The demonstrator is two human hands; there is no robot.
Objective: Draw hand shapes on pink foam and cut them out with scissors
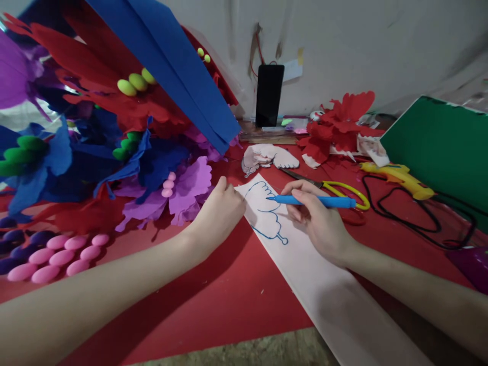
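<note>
A long white foam strip (328, 295) lies diagonally on a red sheet (213, 290). A blue petal-shaped outline (267, 213) is drawn near the strip's far end. My right hand (318, 223) grips a blue marker (316, 201), its tip on the outline's upper part. My left hand (219, 211) is closed, its fingers pressing down on the strip's far left edge.
Yellow-handled scissors (339, 189) and a yellow glue gun (400, 178) with a black cord lie to the right, near a green sheet (434, 147). White cut-out petals (267, 156) lie beyond the strip. Foam flowers (114, 152), pink beads (61, 256) and a blue sheet (171, 66) crowd the left. A dark phone (269, 94) leans on the wall.
</note>
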